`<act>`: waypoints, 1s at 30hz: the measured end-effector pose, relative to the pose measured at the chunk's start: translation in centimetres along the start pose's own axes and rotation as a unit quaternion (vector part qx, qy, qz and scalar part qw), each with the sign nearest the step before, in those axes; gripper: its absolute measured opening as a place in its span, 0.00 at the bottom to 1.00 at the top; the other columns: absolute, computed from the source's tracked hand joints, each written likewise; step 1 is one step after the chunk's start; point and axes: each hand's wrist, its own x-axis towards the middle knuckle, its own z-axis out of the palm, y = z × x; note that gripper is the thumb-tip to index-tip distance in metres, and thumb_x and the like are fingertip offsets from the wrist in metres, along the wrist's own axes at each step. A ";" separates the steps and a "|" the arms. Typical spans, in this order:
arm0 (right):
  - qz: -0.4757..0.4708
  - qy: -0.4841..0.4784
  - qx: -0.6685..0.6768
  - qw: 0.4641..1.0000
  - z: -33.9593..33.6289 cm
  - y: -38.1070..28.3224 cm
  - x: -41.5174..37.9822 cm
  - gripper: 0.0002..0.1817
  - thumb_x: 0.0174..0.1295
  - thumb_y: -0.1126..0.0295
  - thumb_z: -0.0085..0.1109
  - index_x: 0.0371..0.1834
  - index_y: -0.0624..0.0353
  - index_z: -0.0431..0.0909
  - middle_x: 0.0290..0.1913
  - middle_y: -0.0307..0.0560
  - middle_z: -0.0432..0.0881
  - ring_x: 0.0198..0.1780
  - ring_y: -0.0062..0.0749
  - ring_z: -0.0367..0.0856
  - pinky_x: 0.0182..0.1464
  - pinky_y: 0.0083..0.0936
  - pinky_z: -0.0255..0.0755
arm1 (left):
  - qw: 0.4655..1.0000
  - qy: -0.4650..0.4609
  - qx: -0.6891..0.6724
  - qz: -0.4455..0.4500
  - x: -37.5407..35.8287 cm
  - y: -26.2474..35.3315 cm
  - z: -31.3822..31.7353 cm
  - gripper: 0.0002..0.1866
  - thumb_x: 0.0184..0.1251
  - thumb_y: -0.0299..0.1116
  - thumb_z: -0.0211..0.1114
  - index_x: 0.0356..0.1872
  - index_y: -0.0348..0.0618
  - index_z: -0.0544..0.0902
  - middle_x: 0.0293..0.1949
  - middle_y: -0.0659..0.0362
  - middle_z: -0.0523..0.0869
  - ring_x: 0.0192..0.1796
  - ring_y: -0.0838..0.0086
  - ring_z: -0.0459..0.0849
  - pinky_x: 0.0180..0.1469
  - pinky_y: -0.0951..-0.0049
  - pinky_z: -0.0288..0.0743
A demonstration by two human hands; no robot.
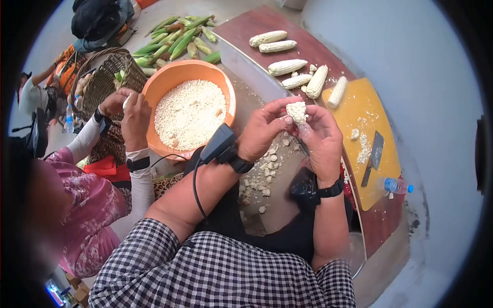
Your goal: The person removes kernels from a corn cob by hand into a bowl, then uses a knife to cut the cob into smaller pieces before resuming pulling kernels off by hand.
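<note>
A short piece of white corn cob (296,111) with kernels on it is held up between my two hands. My left hand (262,131) pinches it from the left with thumb and fingers. On its other side, my right hand (323,138) grips the same piece with its fingertips. Left of my hands stands an orange basin (229,92) with a heap of loose white kernels (190,113). Pieces of cob (269,167) lie scattered on the floor below my hands.
Several husked cobs (287,66) lie on the red board (246,23). A cleaver (377,149) rests on the yellow cutting board (387,123), near a water bottle (394,185). A co-worker's hands (134,120) are left of the basin. Unhusked corn (179,43) lies behind it.
</note>
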 end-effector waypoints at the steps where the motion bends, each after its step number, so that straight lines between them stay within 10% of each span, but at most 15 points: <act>1: -0.001 0.001 0.016 1.000 -0.6 0.5 -0.1 0.15 0.62 0.78 0.58 0.52 0.67 0.71 0.43 0.43 0.77 0.42 0.22 0.78 0.44 0.19 0.75 | 1.000 -0.005 0.011 -0.011 0.1 -0.2 0.1 0.24 0.64 0.28 0.62 0.62 0.37 0.71 0.54 0.56 0.79 0.51 0.74 0.78 0.51 0.72 0.72; 16: 0.083 0.028 0.166 0.982 -5.0 3.8 1.1 0.11 0.64 0.68 0.60 0.43 0.64 0.73 0.35 0.41 0.80 0.30 0.19 0.76 0.31 0.16 0.70 | 0.974 -0.021 0.224 0.019 2.0 -2.8 0.4 0.24 0.66 0.26 0.62 0.63 0.39 0.70 0.45 0.60 0.79 0.44 0.76 0.79 0.47 0.73 0.76; 30: 0.092 0.041 0.242 0.965 -6.4 3.4 1.2 0.10 0.68 0.73 0.53 0.48 0.67 0.73 0.30 0.43 0.77 0.28 0.23 0.74 0.29 0.19 0.71 | 0.995 0.009 0.093 -0.027 3.3 -4.2 1.2 0.27 0.59 0.27 0.68 0.60 0.34 0.73 0.47 0.56 0.81 0.42 0.74 0.81 0.44 0.73 0.79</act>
